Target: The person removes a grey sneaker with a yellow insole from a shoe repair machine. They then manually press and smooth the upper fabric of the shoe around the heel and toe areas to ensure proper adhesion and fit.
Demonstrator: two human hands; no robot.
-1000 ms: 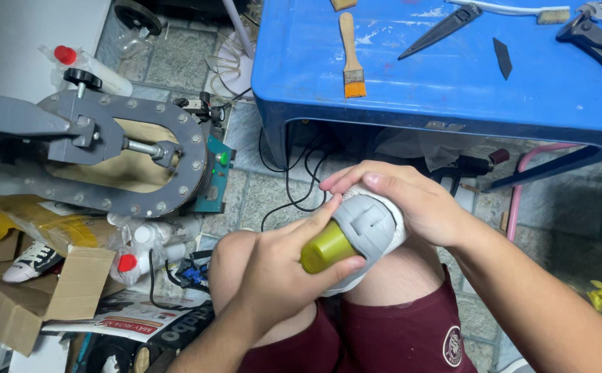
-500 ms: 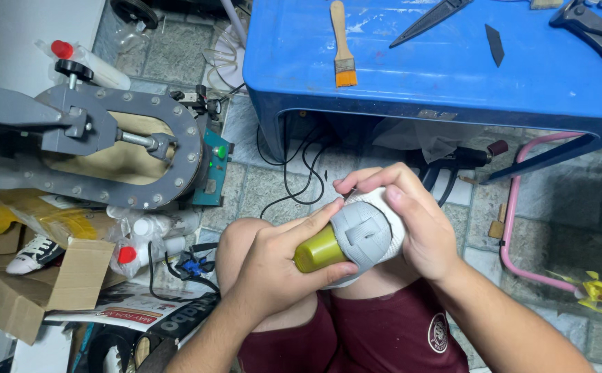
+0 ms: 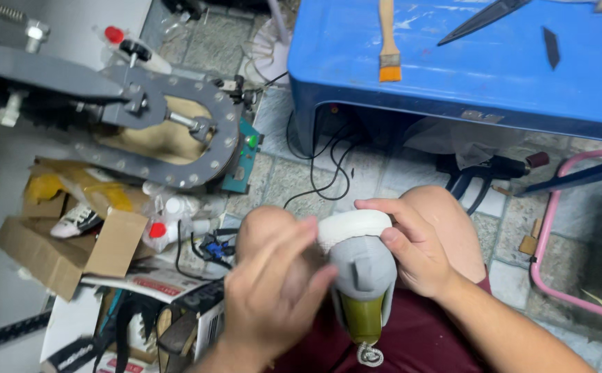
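A grey shoe upper with a white toe and an olive-green tongue rests over my lap, toe pointing away from me. My right hand grips its right side and toe, thumb on the grey fabric. Blurred by motion, my left hand lies against the shoe's left side with its fingers spread across it. A white lace end hangs below the green part.
A blue plastic table stands ahead with a paintbrush and dark blades on it. A grey metal press machine is at left. Cardboard boxes, bottles and cables litter the tiled floor. A pink stool frame is at right.
The shoe has turned from lying sideways to pointing toe-away, green part now nearest me. My left hand slid along its side. The view has tilted and shifted.
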